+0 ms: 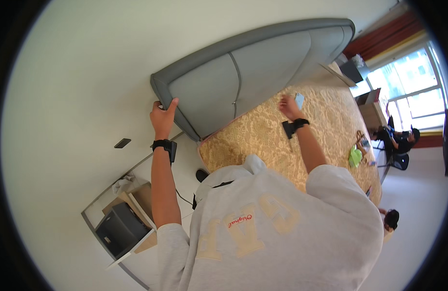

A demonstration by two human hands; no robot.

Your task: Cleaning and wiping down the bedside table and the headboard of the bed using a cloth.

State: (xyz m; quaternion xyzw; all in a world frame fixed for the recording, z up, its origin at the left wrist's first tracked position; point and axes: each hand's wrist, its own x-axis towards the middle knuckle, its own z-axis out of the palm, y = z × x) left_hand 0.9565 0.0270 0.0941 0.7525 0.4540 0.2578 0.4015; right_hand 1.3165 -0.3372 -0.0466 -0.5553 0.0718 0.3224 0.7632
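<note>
My left hand (162, 118) grips the side edge of the grey upholstered headboard (209, 92), thumb on its front and fingers wrapped towards the back. Above the gold floral-patterned mattress (260, 134) is my right hand (290, 108), blurred, with its fingers curled. A light-blue smartphone (299, 100) shows right beside that hand, partly covered by it; whether they touch is unclear. Each wrist wears a black strap with a dark module, the left module (170, 150) and the right module (289, 129). The headboard stands along the mattress edge, close to the white wall.
At lower left stand a black speaker-like box (120, 229) and brown boards (145, 198). A green bag (355, 156) lies on the mattress's far side. One person (400, 142) sits near the window (409, 83); another person (391, 220) is at lower right. A wall switch plate (122, 143) is at left.
</note>
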